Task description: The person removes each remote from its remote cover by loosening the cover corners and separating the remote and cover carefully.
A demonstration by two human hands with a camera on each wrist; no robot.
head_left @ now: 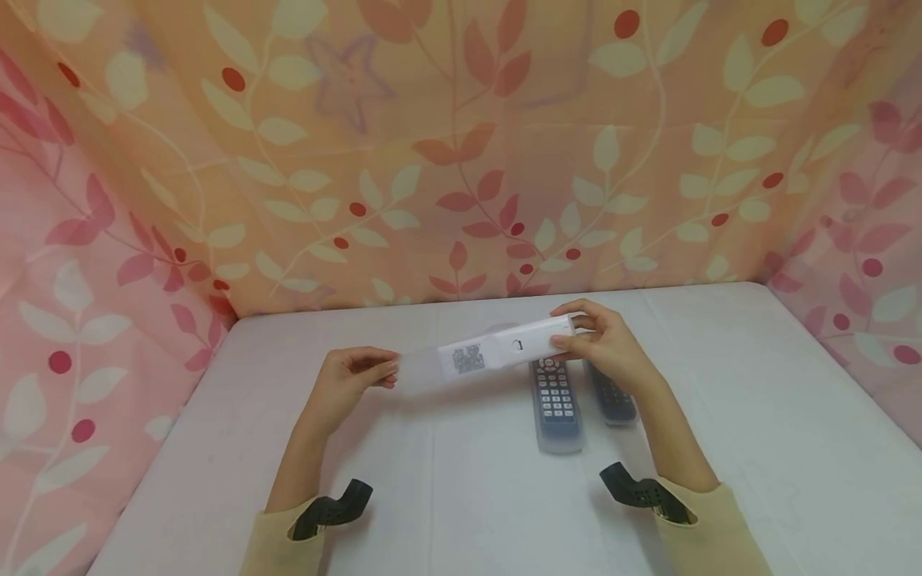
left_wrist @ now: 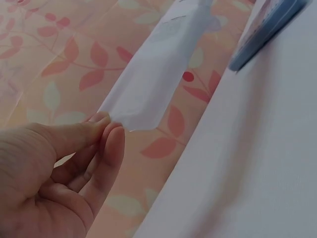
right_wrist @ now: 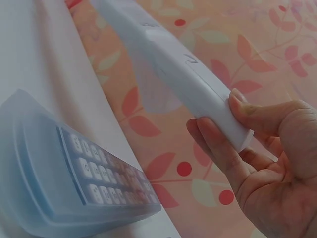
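Note:
Above the table, a long white remote control (head_left: 535, 339) is held nearly level, its back showing a QR code and a small arrow mark. A thin translucent plastic sleeve (head_left: 420, 370) extends from its left end, and a loose part of the plastic hangs below it in the right wrist view. My left hand (head_left: 342, 384) pinches the far corner of the sleeve between thumb and fingertips. At the other end, my right hand (head_left: 612, 352) grips the white remote, thumb on the near face and fingers behind. Its front side is hidden.
Two remotes in bluish translucent covers lie on the white table (head_left: 374, 480): one remote (head_left: 558, 412) just below the held one, the other remote (head_left: 615, 404) partly behind my right hand. A flowered curtain (head_left: 461, 160) closes off the back and sides.

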